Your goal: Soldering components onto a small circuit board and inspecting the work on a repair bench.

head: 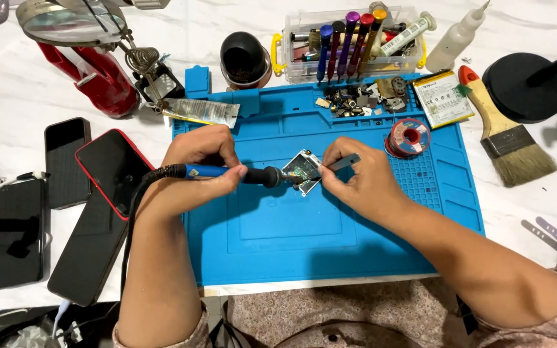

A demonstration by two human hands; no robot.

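Head view: left hand (198, 158) grasps blue-handled soldering iron (227, 174), tip at small circuit board (302, 171) on blue repair mat (304, 232). Right hand (356, 177) clenches grey tweezers (343, 162) against board's edge.

Four phones lie on the left of the table with dark screens. One phone (112, 171) has a red edge and rests on a long black phone (88, 254). Two more black phones (67, 161) (19, 232) lie further left. A flat battery (443, 98) with a white label lies top right. A crinkled silver packet (204, 112) lies at the mat's top left.
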